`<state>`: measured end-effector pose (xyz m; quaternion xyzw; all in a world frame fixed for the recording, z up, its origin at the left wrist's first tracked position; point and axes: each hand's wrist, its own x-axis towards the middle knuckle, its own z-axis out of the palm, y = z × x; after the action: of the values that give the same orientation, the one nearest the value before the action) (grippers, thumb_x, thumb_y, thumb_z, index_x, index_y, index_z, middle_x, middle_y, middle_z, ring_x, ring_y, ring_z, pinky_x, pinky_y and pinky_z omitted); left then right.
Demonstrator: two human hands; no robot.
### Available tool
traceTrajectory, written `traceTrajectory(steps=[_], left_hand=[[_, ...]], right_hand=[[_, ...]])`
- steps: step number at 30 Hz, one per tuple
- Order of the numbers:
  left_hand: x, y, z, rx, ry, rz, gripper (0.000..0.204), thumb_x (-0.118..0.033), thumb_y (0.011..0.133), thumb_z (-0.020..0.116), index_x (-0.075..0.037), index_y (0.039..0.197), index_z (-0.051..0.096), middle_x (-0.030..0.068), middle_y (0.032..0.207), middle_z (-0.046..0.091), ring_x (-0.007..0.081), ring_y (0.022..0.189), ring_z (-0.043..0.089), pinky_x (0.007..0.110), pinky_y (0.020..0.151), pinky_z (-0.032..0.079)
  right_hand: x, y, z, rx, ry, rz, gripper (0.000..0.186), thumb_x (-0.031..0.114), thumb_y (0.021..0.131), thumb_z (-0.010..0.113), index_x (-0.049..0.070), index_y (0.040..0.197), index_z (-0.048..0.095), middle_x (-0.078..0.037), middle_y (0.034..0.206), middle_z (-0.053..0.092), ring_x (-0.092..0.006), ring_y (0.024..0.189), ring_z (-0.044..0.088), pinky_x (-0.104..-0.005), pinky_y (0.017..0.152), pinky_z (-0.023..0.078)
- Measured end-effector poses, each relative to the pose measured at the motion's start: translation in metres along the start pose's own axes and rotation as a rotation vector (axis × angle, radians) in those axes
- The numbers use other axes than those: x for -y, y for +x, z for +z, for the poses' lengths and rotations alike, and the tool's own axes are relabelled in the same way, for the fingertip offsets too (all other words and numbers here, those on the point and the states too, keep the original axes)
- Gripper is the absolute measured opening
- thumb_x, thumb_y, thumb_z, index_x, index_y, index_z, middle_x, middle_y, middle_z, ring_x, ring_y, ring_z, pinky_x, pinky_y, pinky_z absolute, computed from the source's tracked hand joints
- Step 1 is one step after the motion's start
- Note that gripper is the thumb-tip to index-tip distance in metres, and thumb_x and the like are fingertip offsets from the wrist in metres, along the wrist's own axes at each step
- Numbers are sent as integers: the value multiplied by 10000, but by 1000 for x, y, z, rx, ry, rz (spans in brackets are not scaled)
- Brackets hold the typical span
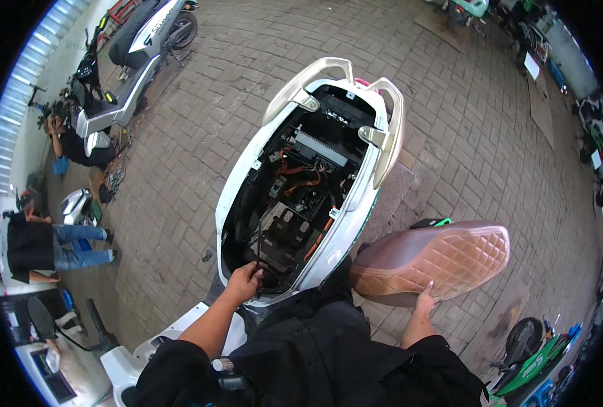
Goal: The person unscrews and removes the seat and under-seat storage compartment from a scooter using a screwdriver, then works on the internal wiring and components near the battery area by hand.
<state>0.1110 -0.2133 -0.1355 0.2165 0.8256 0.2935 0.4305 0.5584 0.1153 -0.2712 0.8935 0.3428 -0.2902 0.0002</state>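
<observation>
A white scooter body (228,197) stands in front of me with its under-seat bay uncovered. Inside the bay lie orange cables (306,183), a ribbed silver box (320,147) and a dark tray with rectangular recesses (289,227). At the bay's near left edge, my left hand (245,283) is closed around a thin dark rod (259,239) that points up and away over the bay. To the right of the scooter, my right hand (423,300) grips the edge of a brown quilted scooter seat (444,261), thumb on top, other fingers hidden beneath it.
Cream grab rails (395,136) rise at the scooter's far end. Another white scooter (139,68) stands far left, near a crouching person (88,146). A person in jeans (44,243) is at left. A green motorbike (535,363) stands near right on the brick paving (200,122).
</observation>
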Motion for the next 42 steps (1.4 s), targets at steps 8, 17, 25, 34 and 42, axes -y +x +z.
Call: traceTrajectory(steps=[8,17,25,34,42], left_hand=[[0,-28,-22,-65,183,162,279,-199,914,547,-1,1097,619,230,1029,644,424,1008,589,446,878,471],[-14,-42,-8,-56,-278,326,292,-159,951,521,-8,1186,605,199,1097,658,312,1052,630,369,918,458],[-31,-38,2,83,-284,388,331,-205,927,577,2,1184,599,244,1014,657,341,958,655,396,848,486],[-11,-32,-8,242,-391,468,397,-271,872,665,-25,1180,610,168,1089,658,278,960,642,377,849,495],[9,-42,5,359,-156,292,647,-398,861,651,-36,1343,416,299,1151,595,428,1088,584,448,928,460]], right_hand=[[92,-84,-34,-112,-251,-1121,757,422,899,600,19,1455,282,-197,1506,281,-387,1402,240,-456,1155,219],[150,-314,13,1237,-283,-1232,543,206,877,682,41,1355,483,-154,1271,586,-234,1154,567,-361,980,448],[121,-396,69,1558,27,-975,441,273,1055,304,-58,1243,526,-166,1210,606,-254,1127,586,-369,987,449],[114,-389,47,1360,308,-546,508,404,1045,247,-21,1128,513,-192,983,644,-311,933,647,-435,836,532],[138,-376,31,1266,400,-572,506,459,1028,286,5,1107,493,-185,926,618,-353,909,664,-420,745,570]])
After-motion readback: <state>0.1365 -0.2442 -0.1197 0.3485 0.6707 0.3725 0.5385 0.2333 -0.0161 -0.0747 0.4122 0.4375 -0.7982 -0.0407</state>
